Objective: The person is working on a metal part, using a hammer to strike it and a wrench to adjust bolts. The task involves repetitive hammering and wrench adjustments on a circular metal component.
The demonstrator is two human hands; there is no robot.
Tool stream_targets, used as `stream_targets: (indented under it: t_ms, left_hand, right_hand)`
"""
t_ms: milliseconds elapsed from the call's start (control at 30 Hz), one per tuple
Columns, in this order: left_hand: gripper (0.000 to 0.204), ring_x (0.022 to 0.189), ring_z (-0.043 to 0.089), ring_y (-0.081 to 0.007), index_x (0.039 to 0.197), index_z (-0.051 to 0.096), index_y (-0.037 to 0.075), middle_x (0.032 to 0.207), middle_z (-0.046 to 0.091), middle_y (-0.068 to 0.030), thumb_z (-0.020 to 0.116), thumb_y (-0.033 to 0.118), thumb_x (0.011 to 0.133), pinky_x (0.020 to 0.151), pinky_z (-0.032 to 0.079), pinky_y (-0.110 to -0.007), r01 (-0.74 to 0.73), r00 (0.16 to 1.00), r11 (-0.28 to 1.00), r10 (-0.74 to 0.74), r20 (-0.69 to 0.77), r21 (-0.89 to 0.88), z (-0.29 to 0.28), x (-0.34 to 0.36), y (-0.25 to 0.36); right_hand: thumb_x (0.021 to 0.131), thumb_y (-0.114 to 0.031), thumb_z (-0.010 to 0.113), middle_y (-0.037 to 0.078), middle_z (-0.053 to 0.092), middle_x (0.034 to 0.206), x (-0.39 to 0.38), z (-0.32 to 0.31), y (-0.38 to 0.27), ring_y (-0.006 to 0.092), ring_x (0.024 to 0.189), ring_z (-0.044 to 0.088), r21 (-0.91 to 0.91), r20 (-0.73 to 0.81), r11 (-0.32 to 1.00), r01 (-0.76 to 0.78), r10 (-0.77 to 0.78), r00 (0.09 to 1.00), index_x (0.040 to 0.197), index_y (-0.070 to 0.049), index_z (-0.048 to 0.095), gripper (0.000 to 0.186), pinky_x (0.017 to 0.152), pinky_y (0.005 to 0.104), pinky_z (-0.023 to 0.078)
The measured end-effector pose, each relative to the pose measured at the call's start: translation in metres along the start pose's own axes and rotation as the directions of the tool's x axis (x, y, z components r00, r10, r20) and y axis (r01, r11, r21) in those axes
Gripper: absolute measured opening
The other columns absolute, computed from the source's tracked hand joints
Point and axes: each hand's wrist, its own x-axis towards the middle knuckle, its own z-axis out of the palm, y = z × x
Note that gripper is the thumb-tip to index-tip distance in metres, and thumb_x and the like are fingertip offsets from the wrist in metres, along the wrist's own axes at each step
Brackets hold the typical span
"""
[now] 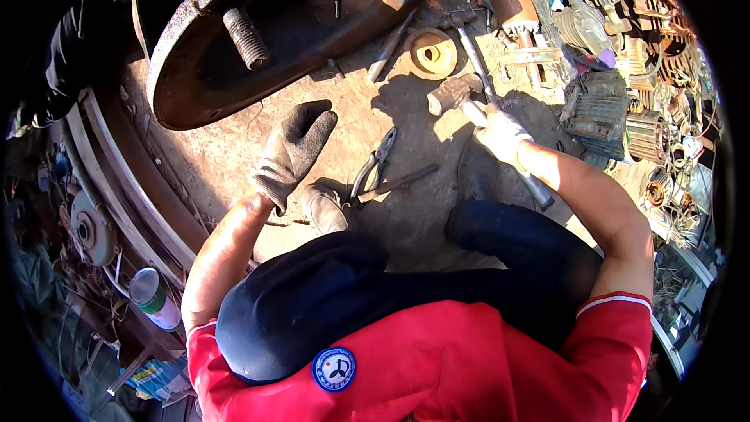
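My right hand (502,134), in a pale glove, grips a hammer (455,94) by its handle. The thick hammer head points up and left of the hand, while the handle's end sticks out below it. Away from it, my left hand (297,144) wears a grey glove and hovers above the ground with curled fingers; nothing shows in them. Just beyond it lies the rim of a large rusty metal drum or dish (176,70) with a threaded bolt (246,37) inside. Pliers (375,162) and a flat metal bar (405,181) lie on the ground between my feet.
A yellowish round part (430,54) sits ahead, with a metal rod (393,45) and another long-handled tool (473,55) beside it. Scrap motor parts (598,113) crowd the right. Curved metal rails (129,180) and a can (154,297) are at the left.
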Motion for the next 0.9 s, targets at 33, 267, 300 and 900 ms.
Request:
stream_targets:
  t_ms: [33, 267, 300, 900]
  left_hand:
    - [0.042, 0.113, 0.068, -0.0187, 0.133, 0.067, 0.000, 0.120, 0.075, -0.0147, 0.072, 0.030, 0.103, 0.101, 0.053, -0.032, -0.005, 1.000, 0.998, 0.007, 0.030, -0.055, 0.001, 0.004, -0.006]
    - [0.046, 0.106, 0.071, -0.0193, 0.130, 0.072, 0.009, 0.115, 0.076, -0.0085, 0.073, 0.042, 0.098, 0.092, 0.056, -0.035, 0.211, 0.779, 0.978, -0.176, 0.602, 0.013, 0.077, -0.038, -0.014]
    - [0.046, 0.105, 0.072, -0.0206, 0.132, 0.071, 0.010, 0.115, 0.076, -0.0076, 0.075, 0.040, 0.097, 0.091, 0.056, -0.035, 0.178, 0.811, 0.970, -0.241, 0.533, 0.167, 0.085, -0.052, 0.024]
    - [0.022, 0.053, 0.058, -0.0116, 0.102, 0.062, 0.003, 0.069, 0.060, -0.0022, 0.074, 0.021, 0.096, 0.044, 0.046, -0.027, 0.200, 0.974, 0.636, -0.214, 0.079, -0.745, 0.065, 0.034, 0.029]
  right_hand:
    - [0.089, -0.023, 0.070, 0.027, 0.071, 0.107, -0.011, -0.009, -0.010, 0.0375, 0.101, 0.071, 0.107, -0.036, 0.989, 0.102, -0.099, 0.994, 0.133, 0.000, 0.055, 0.052, 0.086, 0.0470, 0.054]
    - [0.094, -0.019, 0.073, 0.007, 0.063, 0.078, -0.065, -0.017, -0.120, 0.0137, 0.058, 0.061, 0.712, 0.324, 0.699, -0.065, -0.244, 0.914, 0.106, -0.001, 0.055, 0.028, 0.051, 0.0309, 0.051]
    - [0.095, -0.019, 0.072, 0.007, 0.063, 0.078, -0.053, -0.012, -0.138, 0.0148, 0.056, 0.062, 0.856, 0.317, 0.497, -0.141, -0.290, 0.903, 0.108, -0.002, 0.053, 0.028, 0.051, 0.0303, 0.052]
    - [0.090, -0.017, 0.072, 0.008, 0.066, 0.076, 0.139, 0.017, -0.275, 0.0189, 0.058, 0.065, 0.833, -0.084, 0.540, 0.119, -0.088, 0.993, 0.109, -0.002, 0.065, 0.025, 0.052, 0.0344, 0.053]
